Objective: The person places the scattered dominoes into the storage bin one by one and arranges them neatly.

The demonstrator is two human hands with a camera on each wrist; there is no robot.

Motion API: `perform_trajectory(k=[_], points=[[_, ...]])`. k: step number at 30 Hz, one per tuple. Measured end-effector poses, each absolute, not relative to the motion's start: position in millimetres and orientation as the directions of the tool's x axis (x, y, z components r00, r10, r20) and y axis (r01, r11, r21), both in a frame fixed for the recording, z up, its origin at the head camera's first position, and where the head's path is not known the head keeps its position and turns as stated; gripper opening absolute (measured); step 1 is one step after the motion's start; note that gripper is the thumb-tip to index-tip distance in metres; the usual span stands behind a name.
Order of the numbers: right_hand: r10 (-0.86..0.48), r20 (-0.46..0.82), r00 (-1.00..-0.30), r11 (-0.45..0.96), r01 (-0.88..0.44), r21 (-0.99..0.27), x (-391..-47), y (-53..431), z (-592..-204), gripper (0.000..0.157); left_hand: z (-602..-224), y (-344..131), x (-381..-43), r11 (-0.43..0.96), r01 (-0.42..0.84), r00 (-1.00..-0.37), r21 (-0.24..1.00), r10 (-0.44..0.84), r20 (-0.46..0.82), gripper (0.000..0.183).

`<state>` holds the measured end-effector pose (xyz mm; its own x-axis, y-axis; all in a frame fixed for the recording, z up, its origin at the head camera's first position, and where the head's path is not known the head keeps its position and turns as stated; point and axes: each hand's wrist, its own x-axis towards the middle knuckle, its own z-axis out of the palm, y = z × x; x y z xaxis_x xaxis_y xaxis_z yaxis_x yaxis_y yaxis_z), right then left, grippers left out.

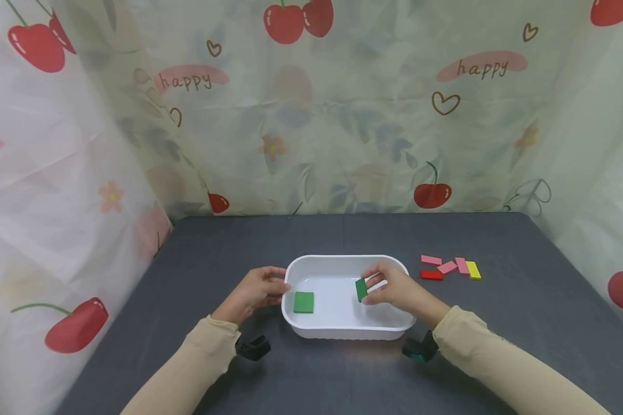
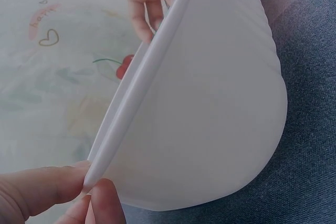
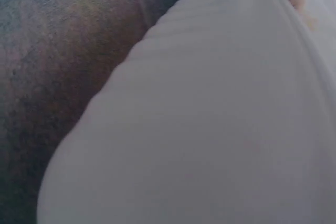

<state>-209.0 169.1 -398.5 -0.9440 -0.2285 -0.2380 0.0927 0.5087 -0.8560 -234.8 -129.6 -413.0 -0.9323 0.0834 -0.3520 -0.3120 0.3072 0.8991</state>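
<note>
A white plastic basin (image 1: 348, 334) stands on the table in the head view, and its outer wall (image 2: 205, 108) fills much of the left wrist view. My left hand (image 1: 258, 292) pinches the basin's left rim between thumb and fingers. Inside the basin, toward the right, my right hand (image 1: 393, 290) holds a small green block (image 1: 361, 290) on edge between thumb and fingertips. On the basin floor at the left lies a flat green square (image 1: 303, 302). The right wrist view shows mostly the basin's wall (image 3: 184, 119); the held block is hidden there.
Right of the basin on the dark table (image 1: 228, 242) lie several small flat blocks: pink ones (image 1: 447, 267), a red one (image 1: 431, 275) and a yellow one (image 1: 473, 270). A cherry-print curtain (image 1: 342, 144) hangs behind the table and along both sides.
</note>
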Motion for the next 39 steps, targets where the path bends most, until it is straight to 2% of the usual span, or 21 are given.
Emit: perform_trajectory(k=[11,39], points=[[-0.173,-0.269,-0.948,0.620,0.108,-0.777,-213,156,-419,0.046,-413,-131,-233,0.304,-0.309,-0.932,0.901,0.093,-0.351,0.040],[-0.139,-0.304,-0.942,0.708,0.121,-0.696,-214,148,-426,0.043,-410,-130,-233,0.303,-0.302,-0.932,0.904,0.105,-0.347,0.041]])
